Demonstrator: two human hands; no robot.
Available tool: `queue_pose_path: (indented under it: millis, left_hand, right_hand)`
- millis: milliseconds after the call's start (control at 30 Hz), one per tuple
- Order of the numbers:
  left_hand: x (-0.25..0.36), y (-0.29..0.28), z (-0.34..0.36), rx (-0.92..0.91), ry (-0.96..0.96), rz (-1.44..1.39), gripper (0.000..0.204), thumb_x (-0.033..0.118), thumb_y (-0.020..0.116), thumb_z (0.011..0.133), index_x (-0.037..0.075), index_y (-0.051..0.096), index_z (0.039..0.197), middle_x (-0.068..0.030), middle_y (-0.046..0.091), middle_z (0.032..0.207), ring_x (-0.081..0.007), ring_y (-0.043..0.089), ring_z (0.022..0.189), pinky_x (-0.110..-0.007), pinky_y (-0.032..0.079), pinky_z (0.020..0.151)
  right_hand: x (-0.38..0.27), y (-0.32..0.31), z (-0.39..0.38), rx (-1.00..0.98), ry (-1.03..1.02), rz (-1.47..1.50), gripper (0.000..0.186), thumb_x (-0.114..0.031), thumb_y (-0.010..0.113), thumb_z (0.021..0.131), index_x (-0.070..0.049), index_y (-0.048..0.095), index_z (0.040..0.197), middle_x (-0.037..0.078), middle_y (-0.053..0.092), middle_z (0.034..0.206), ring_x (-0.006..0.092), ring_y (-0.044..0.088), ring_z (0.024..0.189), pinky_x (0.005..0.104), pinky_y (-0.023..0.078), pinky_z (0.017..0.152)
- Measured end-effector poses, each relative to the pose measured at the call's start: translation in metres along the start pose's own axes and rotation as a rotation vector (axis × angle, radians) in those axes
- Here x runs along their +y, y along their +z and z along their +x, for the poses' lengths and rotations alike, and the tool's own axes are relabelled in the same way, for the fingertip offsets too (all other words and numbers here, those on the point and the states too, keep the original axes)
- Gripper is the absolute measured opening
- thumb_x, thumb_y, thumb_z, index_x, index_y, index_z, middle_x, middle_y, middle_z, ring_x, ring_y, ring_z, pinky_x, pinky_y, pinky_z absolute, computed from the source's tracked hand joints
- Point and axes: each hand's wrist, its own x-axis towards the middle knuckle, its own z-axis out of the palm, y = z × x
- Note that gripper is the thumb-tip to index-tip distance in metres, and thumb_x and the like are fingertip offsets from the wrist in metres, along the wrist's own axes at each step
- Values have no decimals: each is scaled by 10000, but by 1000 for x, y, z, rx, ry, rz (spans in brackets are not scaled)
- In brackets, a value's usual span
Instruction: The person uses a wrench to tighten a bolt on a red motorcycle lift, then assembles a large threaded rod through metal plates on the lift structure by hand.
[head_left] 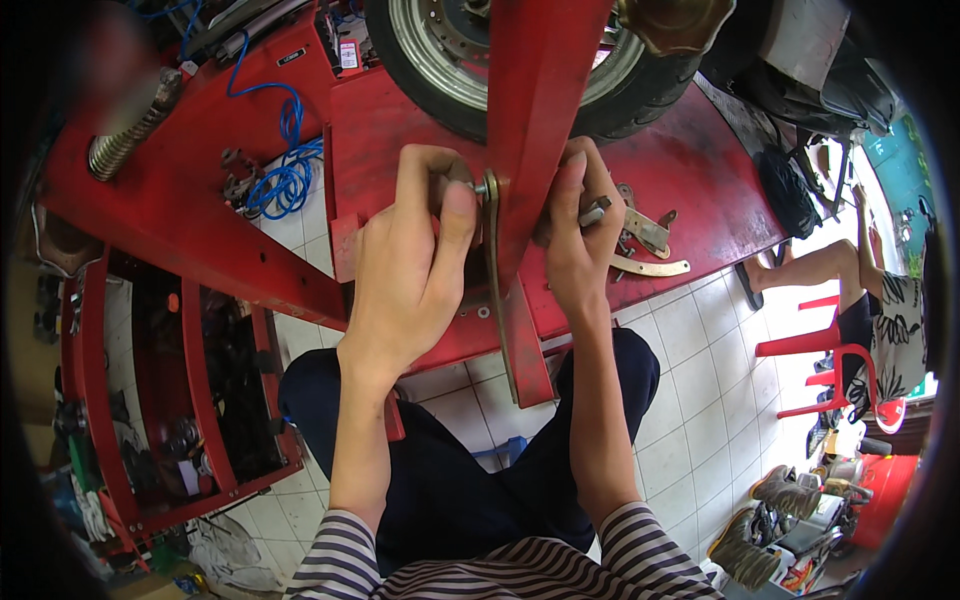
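I judge the work to be mid-way: my left hand presses thumb and fingers together around a small bolt end at the upper eye of a flat, dull-brass coloured metal bracket, which lies against the left face of the red painted steel upright, while my right hand wraps the other side, fingers closed on a slim bright-metal tool. The fastener appears seated but I cannot tell whether it is tight. Loose flat plates of the same worn metal lie on the scuffed red lift platform, so fitting seems unfinished. Behind stands a glossy black rubber tyre on a spoked alloy rim; a coiled blue hose hangs left; pale glazed floor tiles lie below.
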Motion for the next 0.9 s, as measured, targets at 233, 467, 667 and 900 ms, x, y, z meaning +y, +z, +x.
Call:
queue_pose_path:
  millis: [233, 467, 667, 900]
  left_hand:
    - [-7, 1, -1, -68, 115, 58, 152, 150, 488, 972, 9, 440, 1002, -147, 564, 736, -318, 583, 634, -368, 445, 603]
    - [-5, -7, 4, -141, 68, 2, 191, 170, 500, 976, -1, 468, 895, -133, 536, 692, -269, 512, 587, -340, 420, 579]
    - [-6, -6, 1, -79, 6, -13, 287, 186, 476, 990, -3, 505, 776, -92, 488, 574, -204, 433, 490, -313, 363, 500]
    - [-2, 0, 2, -3, -154, -165, 434, 252, 406, 1023, -5, 512, 689, -34, 464, 523, -85, 386, 446, -280, 311, 447]
  right_hand:
    - [0, 1, 1, -2, -50, -65, 306, -281, 482, 1004, -3, 528, 887, -10, 534, 619, 22, 433, 598, 209, 334, 509]
    - [-1, 0, 1, 16, -50, -77, 306, -284, 479, 1005, -2, 525, 895, -11, 519, 612, 24, 415, 597, 210, 332, 512]
    - [0, 1, 0, 14, -47, -72, 302, -280, 479, 1005, -2, 524, 896, -14, 505, 612, 23, 408, 595, 207, 330, 508]
    - [0, 1, 1, 16, -64, -76, 301, -279, 472, 1008, -5, 523, 894, -20, 495, 614, 20, 401, 588, 204, 324, 503]
